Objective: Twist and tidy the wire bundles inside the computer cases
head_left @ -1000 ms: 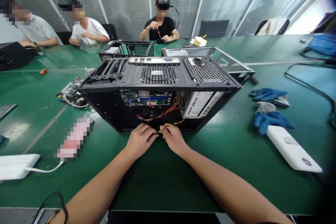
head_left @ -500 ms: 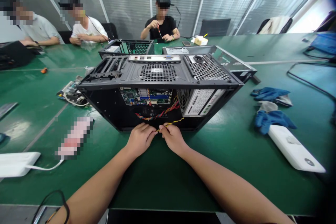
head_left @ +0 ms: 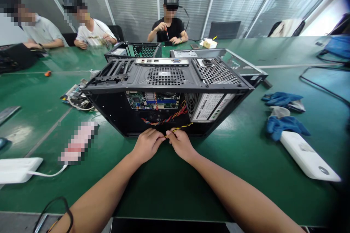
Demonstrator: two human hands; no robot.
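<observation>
A black computer case (head_left: 169, 90) lies on the green table with its side open towards me. Inside it show a motherboard (head_left: 153, 100), a bundle of coloured wires (head_left: 166, 120) and a power supply (head_left: 210, 106) with a white label. From below the power supply comes a twisted yellow-and-black cable (head_left: 183, 126). My left hand (head_left: 147, 142) pinches this cable near the case's front edge. Close beside it, my right hand (head_left: 180, 143) grips the same cable between thumb and fingers. The cable's end is hidden by my hands.
Behind the case stand another open case (head_left: 139, 50) and a metal chassis panel (head_left: 243, 63). To the left are a circuit board (head_left: 78, 96), a phone (head_left: 79, 143) and a white power bank (head_left: 20, 170). Blue gloves (head_left: 286, 125) and a white device (head_left: 308, 156) lie right. Three people sit opposite.
My hands stay on the cable with hardly any movement. At the far left, the person in white has raised one hand. The view has shifted slightly.
</observation>
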